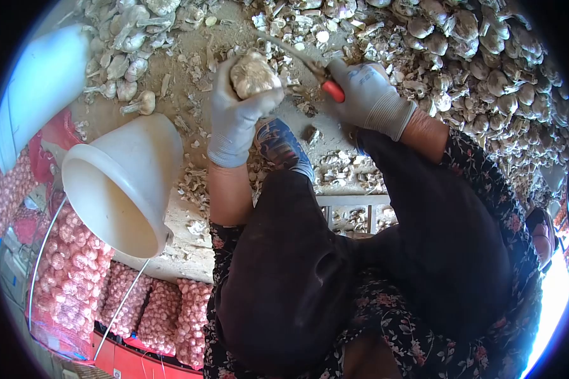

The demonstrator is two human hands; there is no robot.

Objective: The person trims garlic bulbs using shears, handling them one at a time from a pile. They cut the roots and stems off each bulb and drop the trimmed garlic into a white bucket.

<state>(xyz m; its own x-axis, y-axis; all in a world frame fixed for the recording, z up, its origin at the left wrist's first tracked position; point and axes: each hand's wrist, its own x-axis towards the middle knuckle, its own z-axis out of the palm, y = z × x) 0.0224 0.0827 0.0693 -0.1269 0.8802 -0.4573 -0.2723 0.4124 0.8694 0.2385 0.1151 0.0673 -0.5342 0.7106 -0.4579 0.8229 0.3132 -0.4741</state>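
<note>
My left hand (239, 114), in a pale grey work glove, is closed around a large garlic bulb (254, 76) and holds it up over the floor. To its right, my gloved right hand (365, 95) grips a pair of pruning shears (332, 90) by the red handle. The long metal blade points up and left, past the top of the bulb, and is slightly blurred. Below the left hand lies my blue patterned shoe (283, 144).
A heap of garlic bulbs (487, 82) with stems covers the right side. More garlic bulbs (130, 88) lie at upper left. A white bucket (164, 145) is tipped on its side near my left arm. Pink net sacks (66, 265) stand at lower left. Dry trimmings (354, 170) litter the floor.
</note>
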